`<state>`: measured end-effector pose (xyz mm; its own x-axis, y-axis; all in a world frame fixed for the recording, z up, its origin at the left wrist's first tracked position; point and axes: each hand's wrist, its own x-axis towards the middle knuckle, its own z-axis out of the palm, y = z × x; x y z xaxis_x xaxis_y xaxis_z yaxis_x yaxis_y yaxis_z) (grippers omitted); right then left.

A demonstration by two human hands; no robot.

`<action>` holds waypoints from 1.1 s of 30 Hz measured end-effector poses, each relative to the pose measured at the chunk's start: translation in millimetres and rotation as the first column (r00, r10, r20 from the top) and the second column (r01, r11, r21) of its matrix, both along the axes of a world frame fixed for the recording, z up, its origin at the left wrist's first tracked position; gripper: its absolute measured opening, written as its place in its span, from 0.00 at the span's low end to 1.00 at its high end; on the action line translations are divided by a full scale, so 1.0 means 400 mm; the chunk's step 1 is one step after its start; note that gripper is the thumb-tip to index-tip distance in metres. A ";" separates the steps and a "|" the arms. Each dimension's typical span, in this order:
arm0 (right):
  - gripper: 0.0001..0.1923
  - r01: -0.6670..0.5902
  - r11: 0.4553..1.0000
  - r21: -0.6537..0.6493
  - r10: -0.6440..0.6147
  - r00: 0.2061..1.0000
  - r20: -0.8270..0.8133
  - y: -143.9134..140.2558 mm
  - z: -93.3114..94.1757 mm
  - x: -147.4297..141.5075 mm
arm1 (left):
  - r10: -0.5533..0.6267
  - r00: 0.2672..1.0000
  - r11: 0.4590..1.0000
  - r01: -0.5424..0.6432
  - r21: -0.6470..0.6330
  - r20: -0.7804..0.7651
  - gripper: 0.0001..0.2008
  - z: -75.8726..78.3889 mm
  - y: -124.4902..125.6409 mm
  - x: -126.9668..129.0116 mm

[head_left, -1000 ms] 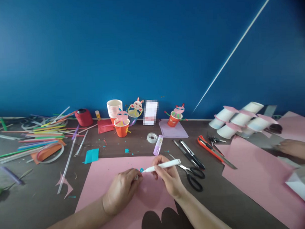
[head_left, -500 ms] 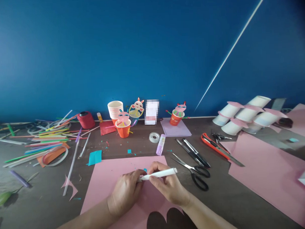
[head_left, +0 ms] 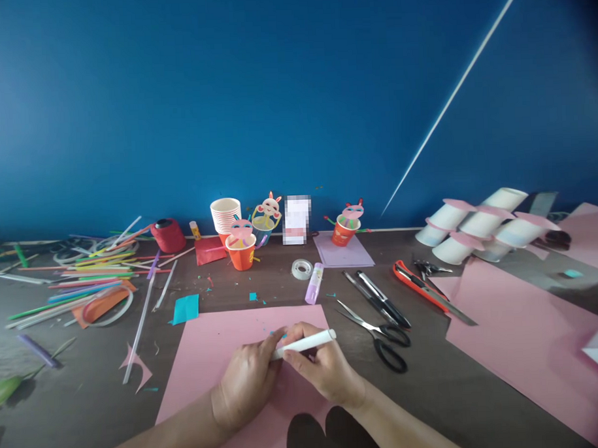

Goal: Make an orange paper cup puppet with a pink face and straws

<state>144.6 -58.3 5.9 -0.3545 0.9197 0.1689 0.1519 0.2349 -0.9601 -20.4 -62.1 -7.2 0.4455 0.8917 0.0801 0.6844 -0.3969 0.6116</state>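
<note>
White marker point(head_left: 309, 342): slanted above pink sheet point(head_left: 199, 368). Probably light, stiff, slightly slippery, hardly fragile. Take hold at mid-barrel with light pinch. Right hand point(head_left: 329, 368): over pink sheet, pinching marker barrel between thumb and fingers. Left hand point(head_left: 248, 376): over pink sheet, fingers curled in at marker's left end; cannot tell whether gripping or merely touching. Surface: dark tabletop point(head_left: 99, 410) beneath pink sheet; scissors point(head_left: 372, 326) right of sheet. Room: blue wall point(head_left: 216, 89) beyond sheet.
</note>
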 end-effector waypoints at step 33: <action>0.19 0.315 0.760 0.568 -0.635 0.546 0.547 0.122 -0.021 0.171 | 0.103 0.971 0.988 -0.125 0.088 0.217 0.26 -0.011 0.058 -0.083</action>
